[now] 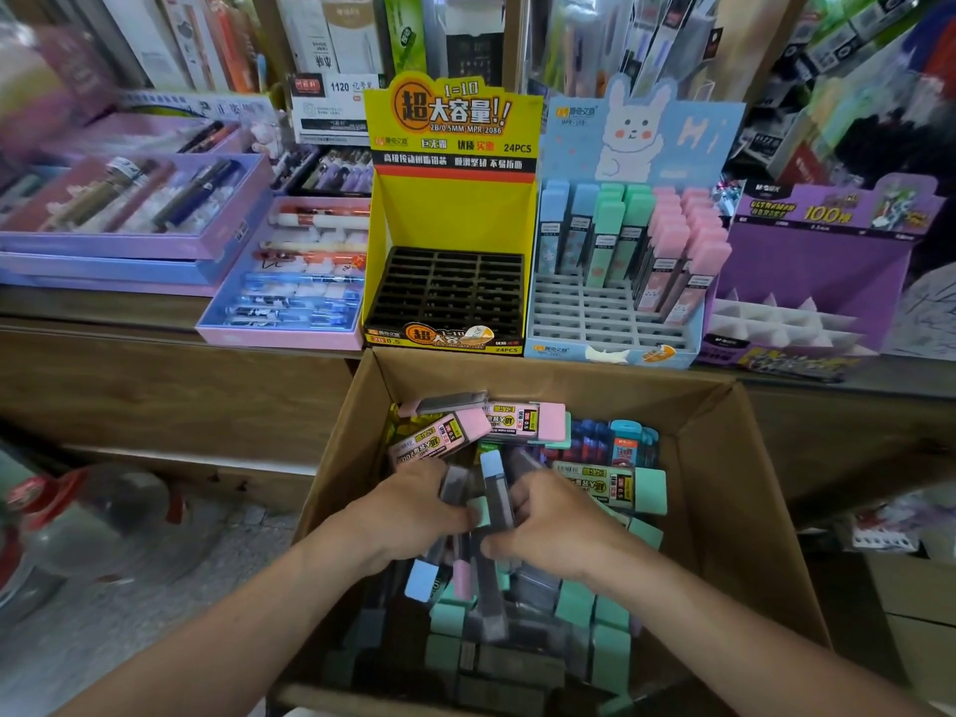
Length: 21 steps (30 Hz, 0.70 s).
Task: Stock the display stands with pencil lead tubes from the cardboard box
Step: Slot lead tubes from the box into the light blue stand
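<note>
– Along the counter [155, 364] ahead of me stand three displays. Where do you want me to begin?

– Biggest first, then work down.

– Against the counter's front, the cardboard box [750, 483] is open and heaped with pencil lead tubes [610, 489] lying every which way. Behind it, the yellow stand [450, 214] has a bare black tray. The blue rabbit stand [646, 137] beside it is filled along its back and right rows, with the front slots free. The purple stand [817, 261] is further right.

– And your grips?

– Both are down in the box, closed on one bundle [494, 509] from either side. The left grip [414, 514] curls round it from the left and the right grip [558, 525] pinches it from the right. Neither is wide.

– Which way does the bundle lie?

– Its long axis runs away from me, with a blue cap at the far end, aimed roughly at the seam between the yellow and blue stands. The slots are forward and up from my grips. I judge the right grip nearer the blue stand and the left nearer the yellow. The stocked tubes stand cap-up and lean back, so I expect each one will need tipping up before it goes in. I can't count how many tubes are in the bundle.
</note>
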### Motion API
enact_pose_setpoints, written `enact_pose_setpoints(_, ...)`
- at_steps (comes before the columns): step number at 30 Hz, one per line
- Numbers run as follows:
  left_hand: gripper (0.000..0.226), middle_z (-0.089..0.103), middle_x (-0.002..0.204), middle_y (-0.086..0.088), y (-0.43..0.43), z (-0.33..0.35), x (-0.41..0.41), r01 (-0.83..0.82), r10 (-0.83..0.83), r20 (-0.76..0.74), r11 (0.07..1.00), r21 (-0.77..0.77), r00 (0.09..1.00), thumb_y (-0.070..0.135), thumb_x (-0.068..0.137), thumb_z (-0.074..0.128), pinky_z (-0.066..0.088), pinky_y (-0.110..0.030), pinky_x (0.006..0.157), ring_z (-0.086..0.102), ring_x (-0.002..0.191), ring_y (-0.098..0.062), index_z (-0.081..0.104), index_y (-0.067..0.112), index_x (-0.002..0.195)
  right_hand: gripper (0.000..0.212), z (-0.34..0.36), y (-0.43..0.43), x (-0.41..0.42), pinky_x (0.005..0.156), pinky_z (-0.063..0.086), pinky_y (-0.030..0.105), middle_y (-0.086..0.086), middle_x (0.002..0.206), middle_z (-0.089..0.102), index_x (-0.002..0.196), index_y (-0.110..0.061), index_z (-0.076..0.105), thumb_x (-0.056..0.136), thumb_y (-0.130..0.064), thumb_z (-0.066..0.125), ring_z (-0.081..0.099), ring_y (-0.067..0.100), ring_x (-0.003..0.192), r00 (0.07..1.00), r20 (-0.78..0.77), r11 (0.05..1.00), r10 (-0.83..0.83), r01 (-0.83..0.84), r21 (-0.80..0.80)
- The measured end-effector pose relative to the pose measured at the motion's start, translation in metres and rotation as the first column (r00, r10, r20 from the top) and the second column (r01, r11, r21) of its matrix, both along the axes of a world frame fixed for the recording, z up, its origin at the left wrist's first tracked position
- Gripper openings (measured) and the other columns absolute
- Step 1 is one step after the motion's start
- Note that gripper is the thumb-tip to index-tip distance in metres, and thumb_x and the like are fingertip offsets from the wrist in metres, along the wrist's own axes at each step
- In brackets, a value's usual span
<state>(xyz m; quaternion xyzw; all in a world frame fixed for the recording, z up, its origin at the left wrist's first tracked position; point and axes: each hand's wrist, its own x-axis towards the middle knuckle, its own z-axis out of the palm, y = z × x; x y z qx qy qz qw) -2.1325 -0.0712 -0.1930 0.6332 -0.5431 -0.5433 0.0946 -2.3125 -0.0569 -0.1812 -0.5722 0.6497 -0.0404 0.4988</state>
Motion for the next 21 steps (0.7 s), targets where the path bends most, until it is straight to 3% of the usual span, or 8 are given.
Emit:
enact_pose_setpoints(3, 0.015, 0.079, 0.083, 0.007, 0.002, 0.001, -0.001, -0.024, 0.025, -0.102, 1.000, 0.010, 0.994, 0.019, 0.089, 0.078, 0.057, -0.017, 0.062, 0.075, 0.076, -0.003, 0.069, 0.025, 0.099, 0.030, 0.001, 0.002, 0.000, 0.083, 0.062, 0.045, 0.002, 0.097, 0.074, 0.094, -0.021, 0.066, 0.072, -0.025, 0.087, 0.073, 0.018, 0.089, 0.996, 0.065, 0.998, -0.054, 0.054, 0.012)
enact_pose_setpoints(6, 0.020, 0.078, 0.101, -0.003, 0.003, 0.003, -0.002, -0.076, 0.084, -0.192, 0.996, 0.050, 0.978, 0.021, 0.092, 0.076, 0.064, -0.037, 0.081, 0.077, 0.091, -0.015, 0.067, 0.024, 0.109, 0.029, 0.004, 0.002, 0.000, 0.084, 0.061, 0.049, 0.005, 0.096, 0.075, 0.096, -0.022, 0.065, 0.072, -0.020, 0.082, 0.073, 0.021, 0.089, 0.988, 0.123, 0.995, -0.096, 0.099, -0.018)
enact_pose_setpoints(8, 0.014, 0.079, 0.097, -0.002, 0.004, 0.005, -0.003, -0.092, 0.101, -0.252, 0.995, 0.049, 0.962, 0.019, 0.096, 0.069, 0.064, -0.037, 0.081, 0.077, 0.088, -0.015, 0.069, 0.029, 0.107, 0.024, 0.008, 0.001, -0.004, 0.076, 0.063, 0.038, 0.004, 0.090, 0.077, 0.095, -0.023, 0.067, 0.077, -0.017, 0.081, 0.075, 0.016, 0.082, 0.969, 0.209, 0.991, -0.127, 0.134, -0.019)
enact_pose_setpoints(10, 0.016, 0.080, 0.100, -0.001, 0.004, 0.009, -0.003, -0.126, 0.146, -0.337, 0.989, 0.080, 0.930, 0.020, 0.099, 0.066, 0.063, -0.038, 0.082, 0.077, 0.093, -0.018, 0.068, 0.025, 0.114, 0.020, 0.017, 0.000, -0.009, 0.053, 0.053, 0.024, 0.001, 0.082, 0.078, 0.098, -0.022, 0.069, 0.083, -0.012, 0.079, 0.072, 0.010, 0.067, 0.928, 0.333, 0.985, -0.165, 0.171, 0.011)
enact_pose_setpoints(11, 0.020, 0.080, 0.105, -0.003, 0.004, 0.012, -0.003, -0.151, 0.181, -0.386, 0.983, 0.105, 0.905, 0.020, 0.100, 0.065, 0.062, -0.038, 0.083, 0.077, 0.098, -0.021, 0.067, 0.022, 0.119, 0.019, 0.021, 0.000, -0.012, 0.049, 0.048, 0.022, 0.001, 0.079, 0.077, 0.102, -0.019, 0.070, 0.086, -0.011, 0.078, 0.069, 0.010, 0.063, 0.904, 0.389, 0.983, -0.178, 0.182, 0.026)
enact_pose_setpoints(14, 0.026, 0.079, 0.111, -0.006, 0.003, 0.021, -0.007, -0.211, 0.250, -0.471, 0.968, 0.136, 0.846, 0.026, 0.100, 0.065, 0.060, -0.040, 0.085, 0.076, 0.102, -0.024, 0.066, 0.019, 0.125, 0.023, 0.028, 0.000, -0.020, 0.052, 0.046, 0.024, 0.007, 0.084, 0.075, 0.112, -0.016, 0.070, 0.090, -0.010, 0.076, 0.064, 0.016, 0.069, 0.840, 0.504, 0.977, -0.201, 0.206, 0.046)
enact_pose_setpoints(17, 0.023, 0.080, 0.105, -0.006, 0.007, 0.029, -0.015, -0.211, 0.241, -0.503, 0.970, 0.117, 0.830, 0.031, 0.099, 0.066, 0.061, -0.031, 0.068, 0.078, 0.092, -0.022, 0.069, 0.021, 0.119, 0.025, 0.032, 0.002, -0.024, 0.056, 0.049, 0.024, 0.004, 0.088, 0.077, 0.114, -0.019, 0.071, 0.091, -0.010, 0.076, 0.065, 0.014, 0.072, 0.805, 0.560, 0.976, -0.198, 0.212, 0.040)
enact_pose_setpoints(21, 0.030, 0.078, 0.112, -0.011, 0.006, 0.032, -0.021, -0.189, 0.226, -0.562, 0.974, 0.124, 0.796, 0.032, 0.094, 0.070, 0.059, -0.046, 0.093, 0.075, 0.104, -0.029, 0.071, 0.019, 0.121, 0.029, 0.035, 0.004, -0.028, 0.061, 0.052, 0.026, 0.007, 0.098, 0.079, 0.117, -0.017, 0.069, 0.090, -0.012, 0.078, 0.067, 0.014, 0.077, 0.776, 0.605, 0.976, -0.179, 0.218, 0.008)
